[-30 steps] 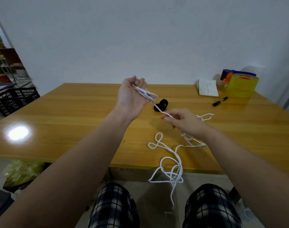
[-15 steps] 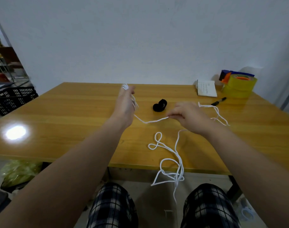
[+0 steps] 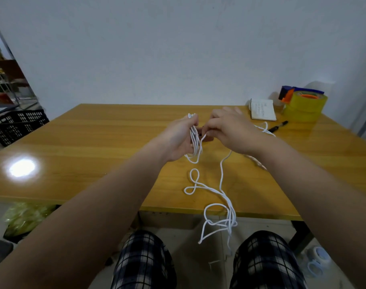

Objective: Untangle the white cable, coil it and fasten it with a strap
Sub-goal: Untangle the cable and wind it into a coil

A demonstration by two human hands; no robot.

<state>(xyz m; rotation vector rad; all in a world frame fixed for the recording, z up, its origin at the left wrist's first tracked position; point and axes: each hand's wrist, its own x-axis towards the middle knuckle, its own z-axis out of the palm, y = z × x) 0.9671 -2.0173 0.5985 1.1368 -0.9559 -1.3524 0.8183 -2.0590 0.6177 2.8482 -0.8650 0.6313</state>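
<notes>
A wide yellow wooden table (image 3: 98, 142) is seen, and the long thin white cable (image 3: 221, 180) is spread over it. Part of the cable is laid in small curls on the table top. Part is hung over the near edge in a messy knot. A bit is seen past the right wrist, near a black pen (image 3: 279, 126).

Above the middle of the table, a bunch of loops is gripped in the left hand (image 3: 178, 140), with thumb and fingers closed round them. The next piece of cable is pinched in the right hand (image 3: 230, 130), just beside the left hand.

So the coiling step is judged to be in hand, while the untangling is only partly done. For the next move, one more loop should be laid onto the bunch. The cable must be pulled gently, so that the knot at the edge is not made tighter. That knot has to be opened before it is reached. No strap is plainly seen; it may be hidden behind the hands.
</notes>
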